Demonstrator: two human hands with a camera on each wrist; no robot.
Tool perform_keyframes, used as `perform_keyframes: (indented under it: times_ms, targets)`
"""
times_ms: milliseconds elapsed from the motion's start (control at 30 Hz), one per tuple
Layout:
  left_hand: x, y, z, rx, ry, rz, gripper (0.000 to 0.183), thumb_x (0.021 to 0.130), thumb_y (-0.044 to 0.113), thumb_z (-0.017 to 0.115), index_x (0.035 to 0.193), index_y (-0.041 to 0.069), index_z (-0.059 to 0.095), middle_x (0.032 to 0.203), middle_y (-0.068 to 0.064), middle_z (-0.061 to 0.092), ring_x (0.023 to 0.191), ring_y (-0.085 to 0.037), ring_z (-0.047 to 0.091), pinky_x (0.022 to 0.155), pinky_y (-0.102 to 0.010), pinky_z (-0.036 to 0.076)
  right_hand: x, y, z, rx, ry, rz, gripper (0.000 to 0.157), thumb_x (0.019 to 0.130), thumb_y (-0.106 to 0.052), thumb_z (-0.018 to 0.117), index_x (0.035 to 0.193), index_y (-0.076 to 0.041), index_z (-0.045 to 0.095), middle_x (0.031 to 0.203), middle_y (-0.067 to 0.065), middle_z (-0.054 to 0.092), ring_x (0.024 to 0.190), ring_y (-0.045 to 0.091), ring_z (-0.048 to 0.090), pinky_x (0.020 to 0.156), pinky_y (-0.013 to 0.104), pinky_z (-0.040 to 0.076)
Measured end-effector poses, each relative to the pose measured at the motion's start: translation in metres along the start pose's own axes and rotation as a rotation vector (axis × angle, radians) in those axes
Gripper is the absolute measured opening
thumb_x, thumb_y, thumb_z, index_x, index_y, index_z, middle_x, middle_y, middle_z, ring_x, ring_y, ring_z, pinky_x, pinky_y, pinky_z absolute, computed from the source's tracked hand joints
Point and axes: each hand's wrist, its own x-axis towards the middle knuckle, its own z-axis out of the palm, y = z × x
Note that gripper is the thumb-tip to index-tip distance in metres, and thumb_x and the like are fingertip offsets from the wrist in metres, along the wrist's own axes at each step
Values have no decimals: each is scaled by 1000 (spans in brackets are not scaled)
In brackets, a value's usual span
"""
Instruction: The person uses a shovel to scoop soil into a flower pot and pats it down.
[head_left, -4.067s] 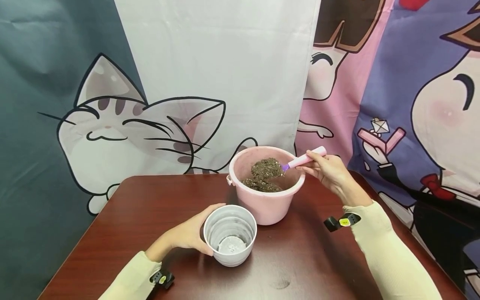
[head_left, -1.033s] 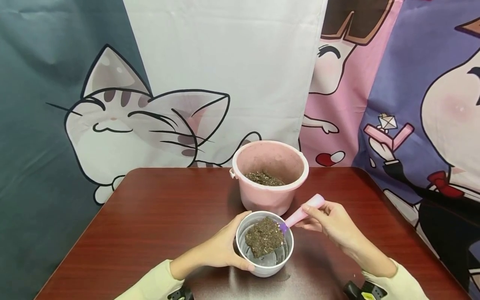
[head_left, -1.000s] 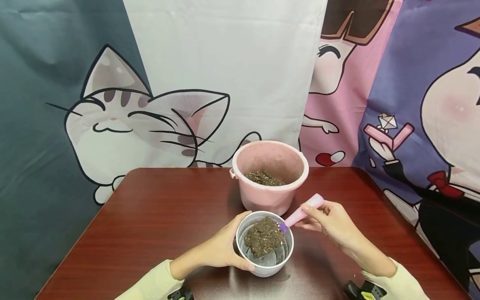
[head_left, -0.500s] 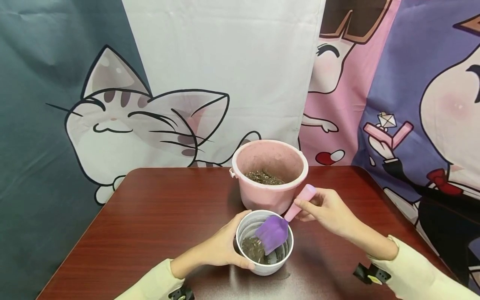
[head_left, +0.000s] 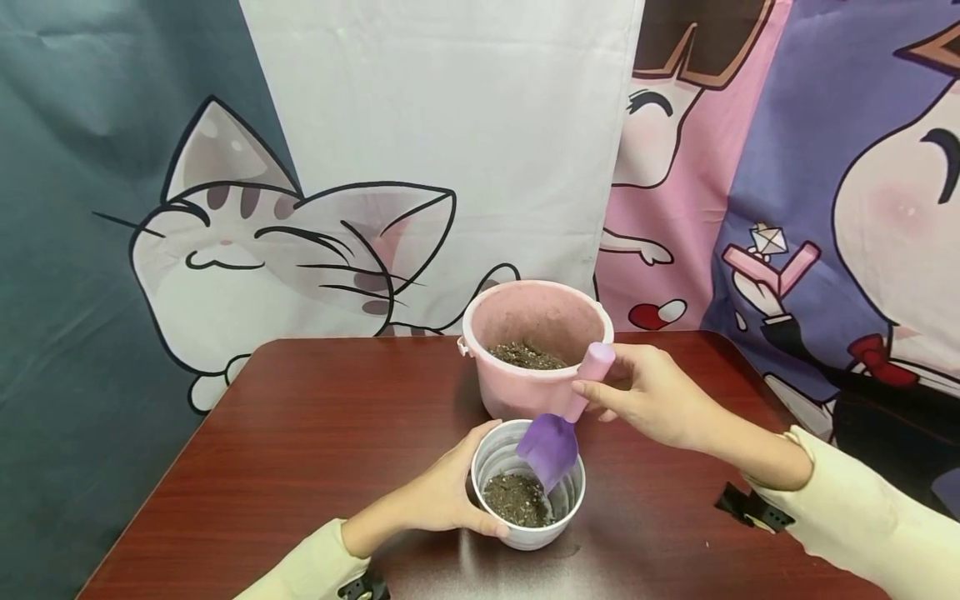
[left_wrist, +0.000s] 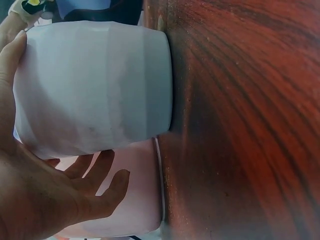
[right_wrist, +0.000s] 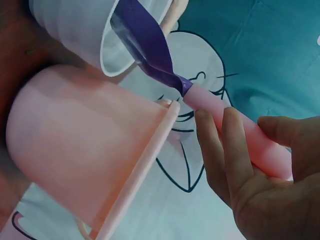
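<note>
My left hand (head_left: 447, 490) grips a white ribbed flowerpot (head_left: 564, 517) by its side, thumb near the front of the rim. Dark soil (head_left: 516, 500) lies in the bottom of the pot. In the left wrist view the pot (left_wrist: 95, 85) stands on the table within the hand (left_wrist: 45, 195). My right hand (head_left: 656, 396) pinches the pink handle of a trowel (head_left: 551, 450), whose purple blade tilts down into the pot's mouth, its back turned up. The right wrist view shows the fingers (right_wrist: 235, 145) around the trowel's handle (right_wrist: 215, 107).
Just behind the pot stands a pink bucket (head_left: 525, 396) with soil (head_left: 525, 356) inside. Both rest on a dark red wooden table (head_left: 337, 408). A printed cartoon cloth (head_left: 450, 125) hangs behind the table's far edge.
The pot came right, nearer the bucket's front. The trowel moved from the bucket to the pot and turned over; its soil dropped in. The right hand then rose slightly.
</note>
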Motion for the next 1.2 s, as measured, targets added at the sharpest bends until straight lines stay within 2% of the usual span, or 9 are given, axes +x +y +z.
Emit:
perform_keyframes:
  times_ms: [300, 433, 500, 633, 733, 800, 867, 1067, 1200]
  targets:
    - [-1, 1, 0, 2, -7, -11, 118, 62, 35, 94, 153, 19, 21, 148, -2, 45, 134, -19, 44, 112, -39, 31, 2, 8, 2, -1, -12, 31, 17, 91, -12, 72, 97, 4, 67, 78, 9, 72, 64, 15, 69, 60, 33, 57]
    - [-1, 1, 0, -2, -1, 7, 118, 62, 33, 94, 153, 15, 21, 147, -4, 45, 134, -21, 45, 112, -39, 31, 1, 16, 3, 61, -8, 40, 18, 93, -11, 69, 97, 7, 65, 79, 13, 73, 66, 17, 71, 59, 36, 58]
    - [-1, 1, 0, -1, -5, -8, 121, 61, 33, 95, 154, 14, 20, 149, -4, 44, 135, -21, 43, 113, -41, 30, 1, 23, 4, 110, -10, 61, 20, 95, -11, 67, 97, 9, 64, 80, 15, 73, 68, 19, 72, 60, 37, 58]
    - [-4, 3, -3, 28, -36, -66, 127, 62, 43, 93, 158, 16, 13, 154, -7, 34, 140, -22, 33, 113, -48, 28, -1, 35, -1, 223, 12, 151, 27, 97, -11, 65, 102, 14, 60, 84, 19, 74, 74, 25, 73, 64, 40, 58]
    - [-5, 4, -8, 54, -33, -52, 126, 67, 57, 86, 159, 14, 11, 153, -14, 33, 140, -27, 33, 112, -51, 28, -1, 38, -9, 289, 49, 211, 32, 98, -13, 63, 109, 17, 57, 87, 20, 73, 77, 26, 74, 66, 40, 58]
    - [-5, 5, -13, 61, -7, -13, 120, 73, 62, 79, 157, 8, 13, 149, -18, 36, 136, -31, 38, 111, -52, 30, 2, 36, -16, 328, 73, 234, 34, 99, -15, 61, 110, 16, 55, 88, 18, 74, 78, 27, 74, 68, 39, 58]
    - [-3, 7, -18, 65, 28, 2, 112, 78, 59, 77, 156, 7, 16, 146, -18, 38, 132, -32, 41, 109, -51, 34, 6, 34, -24, 369, 86, 239, 33, 100, -17, 60, 109, 15, 55, 88, 16, 74, 81, 28, 74, 69, 38, 58]
    - [6, 18, -33, 115, 172, -29, 90, 82, 33, 81, 152, 12, 28, 143, -10, 41, 127, -29, 44, 102, -55, 38, 22, 26, -49, 529, 112, 218, 19, 100, -15, 61, 100, 4, 60, 85, 13, 75, 79, 25, 74, 64, 33, 58]
    - [16, 22, -41, 122, 301, -29, 77, 85, 23, 78, 148, 11, 36, 136, -8, 46, 116, -24, 49, 99, -46, 40, 33, 26, -63, 629, 113, 162, 15, 100, -12, 59, 94, -1, 68, 86, 15, 75, 79, 24, 74, 64, 31, 58]
